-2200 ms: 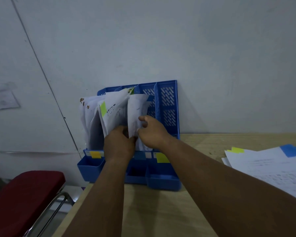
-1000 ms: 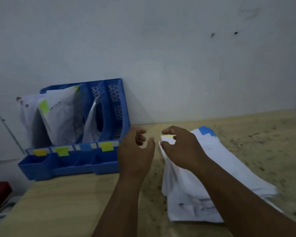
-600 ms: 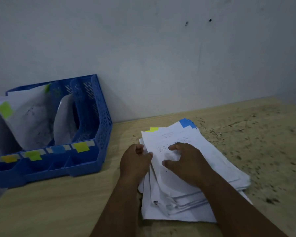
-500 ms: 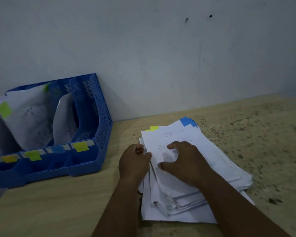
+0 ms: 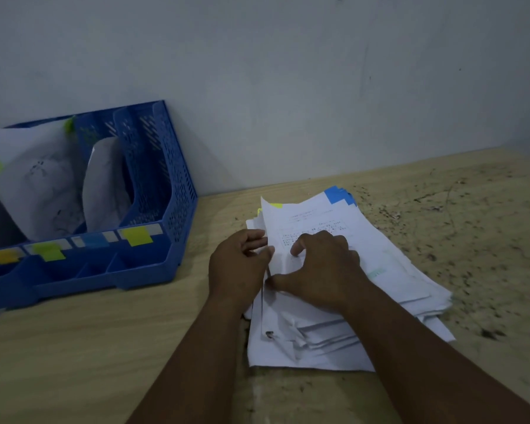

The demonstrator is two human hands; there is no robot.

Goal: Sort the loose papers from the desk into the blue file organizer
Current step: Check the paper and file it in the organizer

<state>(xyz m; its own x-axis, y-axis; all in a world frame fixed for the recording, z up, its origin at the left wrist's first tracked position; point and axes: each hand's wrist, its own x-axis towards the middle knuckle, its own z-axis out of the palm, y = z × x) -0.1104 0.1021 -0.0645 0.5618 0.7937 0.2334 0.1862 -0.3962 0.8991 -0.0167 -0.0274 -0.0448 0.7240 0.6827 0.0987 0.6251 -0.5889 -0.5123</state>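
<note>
A blue file organizer (image 5: 153, 264) stands at the left against the wall, with white sheets (image 5: 43, 182) upright in its slots and coloured tabs along its front. A pile of loose papers (image 5: 395, 270) lies on the desk at centre right, with blue and yellow tabs at its far end. My left hand (image 5: 239, 270) is at the pile's left edge, its fingers curled on the lifted edge of the top sheet (image 5: 306, 218). My right hand (image 5: 322, 267) lies on that sheet and pinches it between thumb and curled fingers.
The wooden desk (image 5: 89, 347) meets a plain grey wall (image 5: 288, 87) behind. Its right part is stained with dark specks. The organizer's rightmost slot (image 5: 153, 185) holds no paper. A dark red object shows at the far left edge.
My hands left the organizer and my view swung right to the paper pile. Both hands came down on the pile, and the top sheet's left edge has lifted.
</note>
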